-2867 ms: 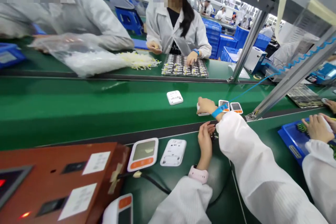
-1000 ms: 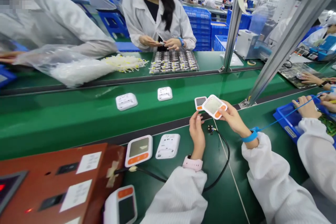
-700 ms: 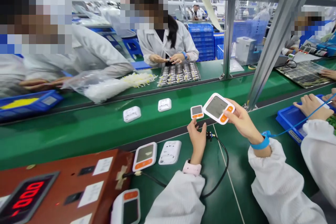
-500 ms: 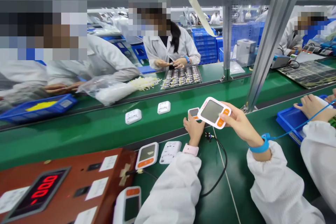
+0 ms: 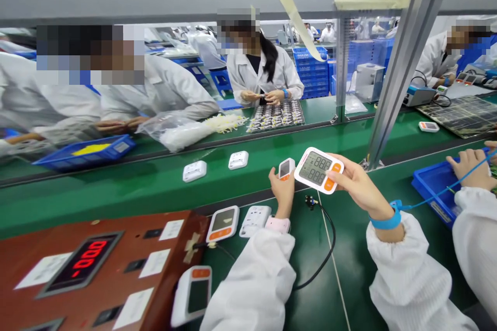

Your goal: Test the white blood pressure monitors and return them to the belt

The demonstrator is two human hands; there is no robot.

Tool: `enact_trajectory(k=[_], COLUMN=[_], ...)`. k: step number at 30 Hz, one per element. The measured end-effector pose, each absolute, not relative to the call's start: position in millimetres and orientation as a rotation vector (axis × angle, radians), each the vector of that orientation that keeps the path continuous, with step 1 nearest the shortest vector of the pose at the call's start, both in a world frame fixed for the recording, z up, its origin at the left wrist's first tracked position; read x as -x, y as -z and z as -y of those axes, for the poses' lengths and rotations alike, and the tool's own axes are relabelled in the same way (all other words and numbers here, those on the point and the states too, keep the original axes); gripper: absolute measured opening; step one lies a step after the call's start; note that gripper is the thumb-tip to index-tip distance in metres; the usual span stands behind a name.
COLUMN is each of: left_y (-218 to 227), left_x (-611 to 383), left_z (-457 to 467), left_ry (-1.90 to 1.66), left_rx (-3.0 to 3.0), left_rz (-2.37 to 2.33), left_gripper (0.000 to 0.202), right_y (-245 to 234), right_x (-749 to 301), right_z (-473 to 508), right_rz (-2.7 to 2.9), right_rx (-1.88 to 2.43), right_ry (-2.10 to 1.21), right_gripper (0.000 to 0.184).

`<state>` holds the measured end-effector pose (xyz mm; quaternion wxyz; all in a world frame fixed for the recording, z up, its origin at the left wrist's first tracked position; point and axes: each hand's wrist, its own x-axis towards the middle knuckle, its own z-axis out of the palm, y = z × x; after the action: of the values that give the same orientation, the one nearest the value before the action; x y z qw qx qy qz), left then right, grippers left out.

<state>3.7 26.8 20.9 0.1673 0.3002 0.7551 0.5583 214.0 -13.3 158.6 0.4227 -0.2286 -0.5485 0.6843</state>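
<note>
In my right hand [image 5: 355, 181] is a white handheld monitor [image 5: 316, 169] with two orange buttons. My thumb presses on its button side, and its screen shows rows of digit segments. My left hand [image 5: 282, 191] grips a second white-and-orange monitor [image 5: 286, 166] at the green belt, its screen blank and partly turned away. Just below the two monitors, a small connector [image 5: 309, 201] on a black cable lies on the green bench.
A brown test box [image 5: 116, 248] with a red digital readout stands at the left. Beside it lie more monitors [image 5: 223, 222]. Two white units [image 5: 194, 170] rest on the belt. A metal post [image 5: 407, 62] rises at right, near a blue tray [image 5: 435, 191] and another person's hand [image 5: 471, 168].
The screen of the monitor in my right hand has gone from blank to showing digits. The monitor at my left hand has tilted more upright. Another monitor has appeared on the belt at far right.
</note>
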Motion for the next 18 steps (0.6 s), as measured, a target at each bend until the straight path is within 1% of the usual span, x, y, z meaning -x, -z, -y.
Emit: enact_trajectory(k=[4, 7, 10, 14, 18], left_y=[-7, 3, 11, 15, 14], left_x=[-26, -37, -38, -35, -32], left_z=[-7, 0, 0, -8, -10], left_ry=[-1.74, -1.892, -1.931, -1.954, -1.978], left_rx=[-0.78, -0.754, -0.793, -0.714, -0.616], left_rz=[-1.936, -1.74, -1.718, -1.722, -1.648], left_gripper=[0.069, 0.069, 0.072, 0.07, 0.068], right_y=[-155, -154, -154, -147, -125], right_x=[-214, -214, -216, -233, -277], right_z=[11, 7, 4, -4, -7], right_rz=[1.389, 1.404, 1.43, 1.414, 1.297], right_rx=[0.613, 0.651, 0.68, 0.816, 1.078], right_ry=[-1.709, -1.696, -1.65, -1.415, -1.07], right_gripper=[0.046, 0.049, 0.052, 0.047, 0.048])
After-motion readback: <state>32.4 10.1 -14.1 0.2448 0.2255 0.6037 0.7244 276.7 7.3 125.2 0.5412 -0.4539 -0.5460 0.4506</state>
